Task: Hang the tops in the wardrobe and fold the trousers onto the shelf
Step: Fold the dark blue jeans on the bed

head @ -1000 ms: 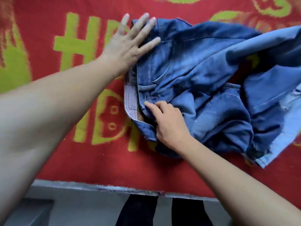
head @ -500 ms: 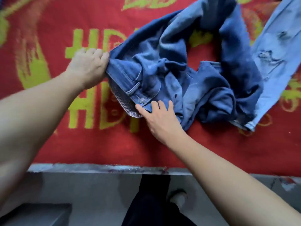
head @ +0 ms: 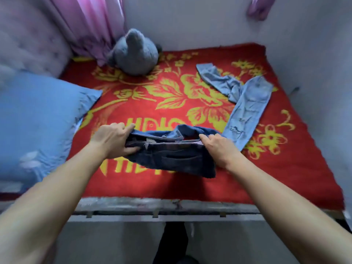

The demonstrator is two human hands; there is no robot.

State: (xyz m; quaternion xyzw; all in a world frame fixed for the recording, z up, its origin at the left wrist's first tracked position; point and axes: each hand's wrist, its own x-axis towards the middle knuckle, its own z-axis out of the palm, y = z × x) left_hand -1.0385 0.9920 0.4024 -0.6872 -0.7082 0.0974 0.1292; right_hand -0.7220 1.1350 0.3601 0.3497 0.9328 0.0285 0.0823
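Observation:
Dark blue jeans hang by their waistband just above the red and yellow blanket, near the bed's front edge. My left hand grips the waistband's left end and my right hand grips its right end, stretching it level between them. The legs bunch behind the waistband and are partly hidden. A second pair of light blue ripped jeans lies spread on the blanket to the right, behind my right hand.
A blue pillow lies at the left of the bed. A grey plush toy sits at the back by pink curtains. Pale walls close the back and right. The bed's grey front rail runs below my arms.
The jeans lay crumpled on the blanket under my hands; now both hands grip the waistband and hold it lifted and stretched. The view has pulled back to show the whole bed.

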